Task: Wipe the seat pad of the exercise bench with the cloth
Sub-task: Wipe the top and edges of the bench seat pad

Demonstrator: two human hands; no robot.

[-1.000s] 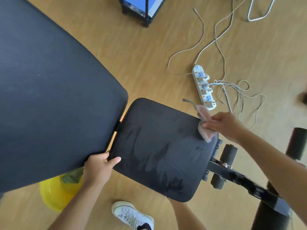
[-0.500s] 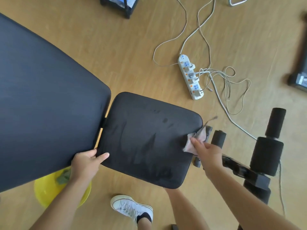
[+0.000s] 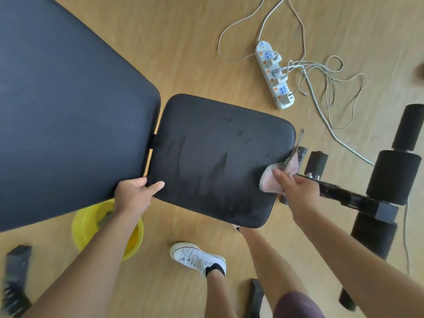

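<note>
— While we press the cloth (image 3: 276, 177) onto the seat pad (image 3: 218, 161) at its right edge, near the lower right corner, what could trip us up?

— A good part of the cloth hangs off the edge toward the black frame (image 3: 358, 198) and the foam roller (image 3: 317, 162). If we drag outward, we judge it could snag on the bolts there, or slip out from under our right hand (image 3: 298, 191). The fingers (image 3: 281, 176) of that hand lie flat and close together on the cloth, pressing rather than pinching, so the hold is only friction.

— And the left hand (image 3: 134, 196)?

— It grips the pad's lower left corner, thumb on top, the other fingers curled into the gap by the back pad (image 3: 68, 111). A hard push could pinch them there. We also stand close to the yellow basin (image 3: 91, 228) on the floor; a step back could tip it.

— What has changed since half a second ago?

— Our right hand has slid the cloth inward and lower along the right edge, so more of it now lies on the pad. The left hand keeps its grip. The damp streaks across the middle look the same.
</note>
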